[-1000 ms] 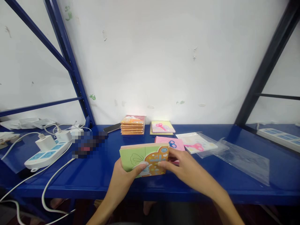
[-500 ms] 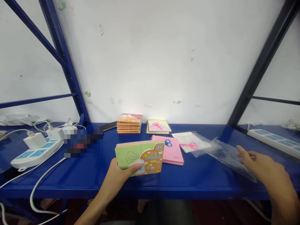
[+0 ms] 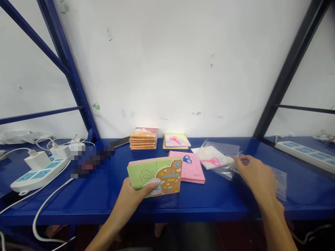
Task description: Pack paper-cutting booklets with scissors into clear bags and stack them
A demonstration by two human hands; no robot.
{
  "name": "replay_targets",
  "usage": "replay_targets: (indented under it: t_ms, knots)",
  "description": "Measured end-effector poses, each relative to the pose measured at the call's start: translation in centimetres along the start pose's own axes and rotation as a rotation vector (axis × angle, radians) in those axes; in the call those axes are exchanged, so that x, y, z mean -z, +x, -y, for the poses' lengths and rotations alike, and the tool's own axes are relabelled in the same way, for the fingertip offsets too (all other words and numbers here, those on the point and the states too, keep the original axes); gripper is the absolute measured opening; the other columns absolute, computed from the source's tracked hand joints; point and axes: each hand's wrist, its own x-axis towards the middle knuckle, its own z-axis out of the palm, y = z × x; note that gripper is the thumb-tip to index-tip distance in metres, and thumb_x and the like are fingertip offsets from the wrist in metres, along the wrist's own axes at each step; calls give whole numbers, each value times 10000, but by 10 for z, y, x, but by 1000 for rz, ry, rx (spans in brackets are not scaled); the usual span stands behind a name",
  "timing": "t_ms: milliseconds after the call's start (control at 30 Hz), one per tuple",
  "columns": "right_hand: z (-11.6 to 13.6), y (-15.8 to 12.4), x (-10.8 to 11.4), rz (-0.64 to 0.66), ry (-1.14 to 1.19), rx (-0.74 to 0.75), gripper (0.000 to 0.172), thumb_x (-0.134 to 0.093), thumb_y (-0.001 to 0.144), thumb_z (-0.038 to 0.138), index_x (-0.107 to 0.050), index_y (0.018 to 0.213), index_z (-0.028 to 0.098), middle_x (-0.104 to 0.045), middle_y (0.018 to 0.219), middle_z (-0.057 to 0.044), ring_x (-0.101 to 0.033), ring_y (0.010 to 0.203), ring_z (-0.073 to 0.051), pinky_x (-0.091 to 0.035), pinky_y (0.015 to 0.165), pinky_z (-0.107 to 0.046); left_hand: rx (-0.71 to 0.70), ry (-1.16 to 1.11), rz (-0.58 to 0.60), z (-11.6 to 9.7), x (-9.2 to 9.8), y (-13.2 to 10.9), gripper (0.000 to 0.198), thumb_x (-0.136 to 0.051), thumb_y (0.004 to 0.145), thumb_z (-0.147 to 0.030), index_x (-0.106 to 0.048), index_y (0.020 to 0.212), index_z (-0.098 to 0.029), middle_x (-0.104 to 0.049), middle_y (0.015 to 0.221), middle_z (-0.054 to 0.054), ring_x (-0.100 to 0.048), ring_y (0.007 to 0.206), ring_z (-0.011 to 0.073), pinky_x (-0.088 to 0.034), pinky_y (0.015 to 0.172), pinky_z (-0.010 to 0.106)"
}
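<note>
My left hand (image 3: pixel 136 195) grips a stack of paper pads with a green and orange rabbit cover (image 3: pixel 155 176), held upright on its edge on the blue shelf (image 3: pixel 104 198). My right hand (image 3: pixel 255 176) is out to the right, fingers pinched on a clear plastic bag (image 3: pixel 227 164) that lifts off the shelf. A pink pad with blue scissors on it (image 3: pixel 190 167) lies flat just behind the held stack. A white pad with pink scissors (image 3: pixel 213 157) lies under the lifted bag.
A pile of orange pads (image 3: pixel 143 138) and a yellow pad (image 3: pixel 176 140) sit by the white wall, next to a dark phone (image 3: pixel 119 141). White power strips with chargers and cables (image 3: pixel 39 167) occupy the left. Another strip (image 3: pixel 306 151) lies far right. Blue frame posts (image 3: pixel 70 76) rise on both sides.
My right hand let go of the rabbit stack, swung out to the right, then came back leftward and pinched the clear bag, lifting its edge. The left hand kept holding the stack.
</note>
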Motion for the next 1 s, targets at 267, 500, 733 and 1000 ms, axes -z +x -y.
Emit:
replay_targets:
  t_ms: [267, 500, 733, 1000]
  knots:
    - [60, -41, 61, -156, 494, 84, 381, -563, 926, 597, -637, 1004, 231, -793, 912, -102, -709, 599, -263, -496, 810, -453, -6, -147, -156, -10, -9, -10, 547, -899, 649, -417, -771, 1087, -117, -790, 1102, 134, -757, 987, 337, -628, 850, 384]
    - [101, -90, 68, -141, 588, 382, 283, -616, 930, 535, -675, 956, 260, -769, 767, -8, -654, 508, -183, -511, 577, -321, 115, -259, -91, -34, -13, -37, 589, -900, 662, -397, -739, 1165, -136, -794, 1074, 143, -767, 918, 348, -646, 801, 422]
    - [108, -116, 92, 34, 790, 460, 211, -668, 905, 497, -697, 931, 290, -717, 699, 34, -503, 399, -96, -436, 398, -210, 53, -215, -244, -43, -4, -40, 562, -917, 640, -378, -760, 1125, -141, -785, 1123, 128, -766, 955, 340, -659, 793, 380]
    - [98, -99, 95, 244, 909, 399, 304, -710, 852, 536, -681, 922, 241, -694, 638, 2, -415, 318, -78, -330, 279, -187, 18, -356, -312, -54, 2, -33, 640, -937, 596, -339, -742, 1153, -93, -784, 1105, 165, -769, 939, 358, -666, 767, 395]
